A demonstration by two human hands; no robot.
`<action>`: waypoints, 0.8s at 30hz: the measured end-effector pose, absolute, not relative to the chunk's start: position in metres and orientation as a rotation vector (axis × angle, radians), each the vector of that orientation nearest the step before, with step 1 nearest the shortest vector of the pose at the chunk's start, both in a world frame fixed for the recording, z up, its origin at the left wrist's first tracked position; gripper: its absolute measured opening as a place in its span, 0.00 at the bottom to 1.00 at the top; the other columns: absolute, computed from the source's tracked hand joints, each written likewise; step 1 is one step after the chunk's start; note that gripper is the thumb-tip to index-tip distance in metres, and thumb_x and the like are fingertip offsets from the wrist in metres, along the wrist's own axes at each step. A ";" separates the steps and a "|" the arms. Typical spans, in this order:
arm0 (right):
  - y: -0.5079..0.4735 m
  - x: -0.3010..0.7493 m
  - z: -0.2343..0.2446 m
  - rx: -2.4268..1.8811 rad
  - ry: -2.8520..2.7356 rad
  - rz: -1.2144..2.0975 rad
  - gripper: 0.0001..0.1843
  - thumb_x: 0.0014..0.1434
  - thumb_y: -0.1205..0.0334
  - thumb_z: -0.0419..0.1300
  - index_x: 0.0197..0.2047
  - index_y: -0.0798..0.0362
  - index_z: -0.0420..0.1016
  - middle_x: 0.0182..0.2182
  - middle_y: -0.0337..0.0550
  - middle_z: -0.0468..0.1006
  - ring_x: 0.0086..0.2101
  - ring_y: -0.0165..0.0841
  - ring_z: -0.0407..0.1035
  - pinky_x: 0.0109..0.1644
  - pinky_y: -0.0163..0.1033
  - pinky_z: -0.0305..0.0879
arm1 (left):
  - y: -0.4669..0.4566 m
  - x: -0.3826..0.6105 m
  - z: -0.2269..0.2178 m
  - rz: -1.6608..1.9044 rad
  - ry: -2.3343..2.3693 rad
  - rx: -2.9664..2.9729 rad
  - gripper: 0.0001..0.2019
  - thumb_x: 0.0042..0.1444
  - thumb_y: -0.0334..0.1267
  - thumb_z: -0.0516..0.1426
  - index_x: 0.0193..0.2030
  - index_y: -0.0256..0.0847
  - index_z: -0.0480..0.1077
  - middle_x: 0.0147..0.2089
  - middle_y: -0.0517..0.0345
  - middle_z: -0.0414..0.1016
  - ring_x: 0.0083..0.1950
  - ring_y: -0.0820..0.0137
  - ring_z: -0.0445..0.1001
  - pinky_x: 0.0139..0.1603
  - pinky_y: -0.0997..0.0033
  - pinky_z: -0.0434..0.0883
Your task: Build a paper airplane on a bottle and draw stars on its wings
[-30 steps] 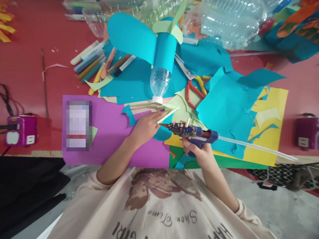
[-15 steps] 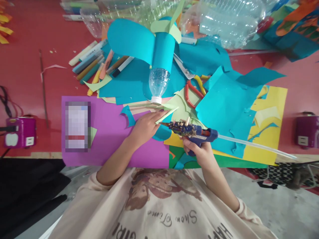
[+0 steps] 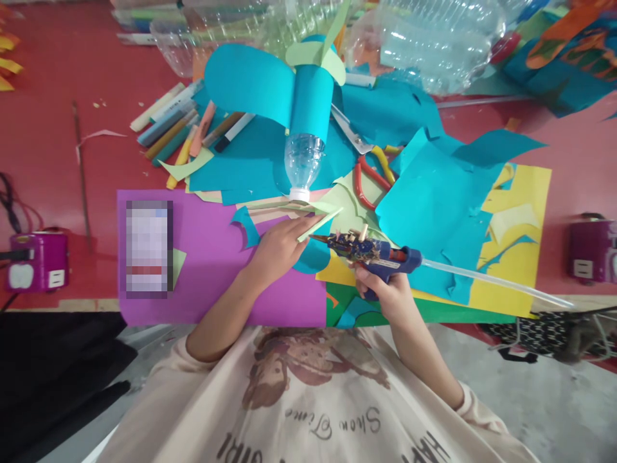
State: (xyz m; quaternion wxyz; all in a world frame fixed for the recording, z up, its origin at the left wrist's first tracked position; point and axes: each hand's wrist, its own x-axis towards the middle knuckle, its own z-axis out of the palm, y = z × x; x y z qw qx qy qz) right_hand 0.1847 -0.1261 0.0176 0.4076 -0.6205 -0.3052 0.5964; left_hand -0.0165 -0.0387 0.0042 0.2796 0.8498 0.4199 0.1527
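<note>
My left hand [image 3: 282, 246] is closed on a pale green paper piece [image 3: 324, 222], which sticks out beyond the fingertips at a tilt. Wrapped round the handle of a dark blue hot glue gun [image 3: 380, 262] is my right hand [image 3: 385, 290]. The gun's nozzle points left and lies close to the lower edge of the green paper; whether it touches I cannot tell. A long clear glue stick [image 3: 496, 281] juts from its back. Just beyond my left hand is a clear bottle top [image 3: 303, 164] with a white cap, its body wrapped in a blue paper tube [image 3: 311, 103] with paper petals.
Scissors [image 3: 371, 177] with red and yellow handles lie behind the gun. Markers [image 3: 168, 122] are heaped at back left, clear plastic bottles [image 3: 434, 45] at the back. Purple card [image 3: 216, 283], blue sheets [image 3: 434, 206] and yellow card [image 3: 540, 212] cover the front. A blurred phone-like object [image 3: 148, 247] lies left.
The view has shifted slightly. Both hands, the green paper and the glue gun keep nearly the same places relative to each other.
</note>
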 end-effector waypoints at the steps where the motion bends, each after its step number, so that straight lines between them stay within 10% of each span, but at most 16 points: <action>1: -0.126 0.185 0.018 -1.564 -0.772 1.503 0.15 0.46 0.51 0.66 0.23 0.51 0.68 0.12 0.32 0.65 0.15 0.25 0.57 0.17 0.33 0.56 | -0.039 -0.017 0.004 0.417 1.126 2.279 0.24 0.63 0.25 0.47 0.65 0.40 0.65 0.62 0.52 0.72 0.61 0.63 0.73 0.62 0.64 0.71; 24: -0.125 0.191 0.016 -1.633 -0.695 1.388 0.14 0.43 0.53 0.67 0.24 0.51 0.68 0.13 0.33 0.67 0.14 0.26 0.59 0.16 0.33 0.56 | -0.041 -0.017 0.003 0.605 1.086 2.355 0.19 0.69 0.32 0.46 0.63 0.41 0.67 0.57 0.51 0.77 0.56 0.64 0.77 0.56 0.66 0.74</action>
